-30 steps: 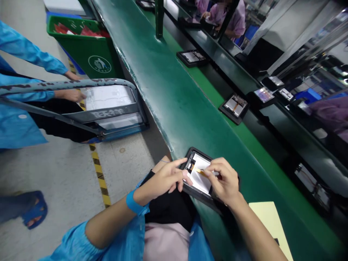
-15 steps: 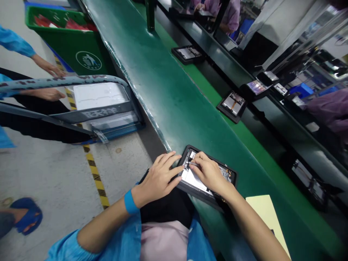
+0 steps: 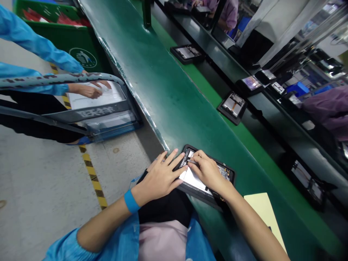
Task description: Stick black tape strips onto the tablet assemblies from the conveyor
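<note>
An opened tablet (image 3: 193, 179) lies at the near edge of the green workbench, in a dark frame with its white and silver inside parts facing up. My left hand (image 3: 160, 178) has its fingers spread, their tips resting on the tablet's left end. Over the upper left part of the tablet, my right hand (image 3: 209, 173) pinches a small, slim grey tool (image 3: 191, 162), its tip down near the left-end parts. Its exact kind is too small to tell. My right hand hides part of the tablet's middle.
A yellow sheet (image 3: 262, 212) lies right of the tablet. More opened tablets (image 3: 233, 105) sit on the bright green strip beyond. At left, a co-worker's hands (image 3: 91, 90) are over white trays on a trolley (image 3: 108, 108), beside a green bin (image 3: 57, 40).
The co-worker's arms have reached rightward onto the white trays on the trolley. My hands stay at the tablet with only slight shifts; the whole view has moved a little.
</note>
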A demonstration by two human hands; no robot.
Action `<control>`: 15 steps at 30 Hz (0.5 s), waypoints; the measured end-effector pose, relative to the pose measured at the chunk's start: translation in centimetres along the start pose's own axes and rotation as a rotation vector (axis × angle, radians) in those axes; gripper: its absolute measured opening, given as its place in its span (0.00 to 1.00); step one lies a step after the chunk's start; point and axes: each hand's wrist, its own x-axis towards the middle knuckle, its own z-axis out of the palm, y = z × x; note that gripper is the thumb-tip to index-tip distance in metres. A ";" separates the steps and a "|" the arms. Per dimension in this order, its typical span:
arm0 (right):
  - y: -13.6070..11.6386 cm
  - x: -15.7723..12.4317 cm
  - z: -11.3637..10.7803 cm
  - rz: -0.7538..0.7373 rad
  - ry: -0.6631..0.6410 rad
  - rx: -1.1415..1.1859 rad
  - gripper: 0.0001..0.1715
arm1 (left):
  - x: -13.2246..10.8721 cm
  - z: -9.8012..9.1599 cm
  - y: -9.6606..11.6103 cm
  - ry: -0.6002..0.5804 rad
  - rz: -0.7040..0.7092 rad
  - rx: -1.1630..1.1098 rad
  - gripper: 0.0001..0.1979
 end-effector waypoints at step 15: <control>1.6 -1.0 -0.1 0.135 0.270 0.023 0.19 | 0.8 -0.5 -0.2 -0.036 0.016 0.043 0.25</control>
